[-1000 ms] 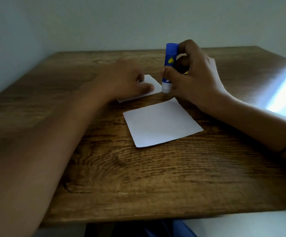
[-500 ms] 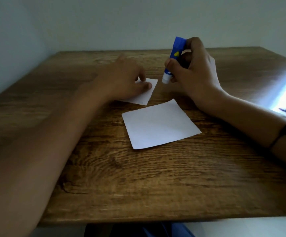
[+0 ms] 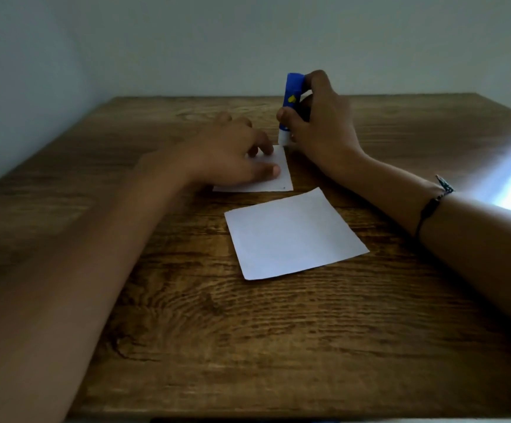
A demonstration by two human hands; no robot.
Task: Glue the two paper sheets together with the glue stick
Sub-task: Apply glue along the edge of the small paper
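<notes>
Wooden table [image 3: 248,346] carries everything; both sheets lie flat near its middle.

Near sheet [image 3: 294,236]: largest paper, bare, nothing touching it, rotated so one corner points roughly to 5 o'clock. Thin and light, so it will likely slide or curl if dragged. Best pinned flat with fingertips, or lifted by a corner.

Far sheet [image 3: 275,178]: at 11 o'clock from the near sheet, just apart from it, mostly covered. Same flimsy stock, and probably prone to skidding under a glue stroke, hence the pin.

Left hand [image 3: 233,154]: palm down, fingers loosely spread, thumb and fingertips pressing the far sheet to the table.

Right hand [image 3: 318,126]: at 1 o'clock from the far sheet, fingers curled and pinching the glue stick low on its barrel.

Glue stick [image 3: 291,105]: small rigid blue cylinder, light, smooth plastic; a low grip gives control. Long axis near vertical, blue end at 12 o'clock, white end down at 6 o'clock, on or just above the far sheet's far right corner. Cannot tell whether it actually touches.

Judgement: glue application in hand on the far sheet; joining not yet done.
</notes>
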